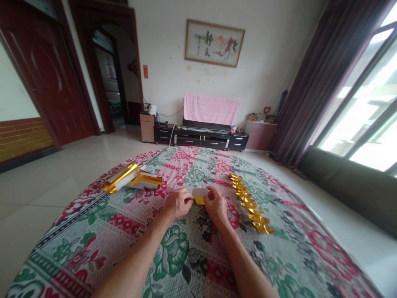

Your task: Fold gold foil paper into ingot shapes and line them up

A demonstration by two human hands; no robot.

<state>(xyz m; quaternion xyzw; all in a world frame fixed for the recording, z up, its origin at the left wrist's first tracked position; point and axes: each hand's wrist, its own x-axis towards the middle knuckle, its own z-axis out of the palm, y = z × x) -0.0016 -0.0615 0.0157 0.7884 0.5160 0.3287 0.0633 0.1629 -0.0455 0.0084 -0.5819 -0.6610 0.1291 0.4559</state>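
Observation:
Between my hands is a small piece of gold paper [200, 192], with its white back facing up and a gold strip folded over along the near edge. My left hand [179, 203] is closed in a pinch at the paper's left corner. On the right side, my right hand [216, 203] grips the paper between thumb and fingers. To the right lies a slanting row of several folded gold paper pieces [248, 205], shaped like ingots. Curled sheets of gold paper [145, 180] with white backs rest at the left.
A flowered cloth [124, 244] covers the round table under my hands. Beyond it stand a low black cabinet [201, 140] and a pink cloth [211, 108] draped over something. A purple curtain [304, 82] hangs beside the window at the right.

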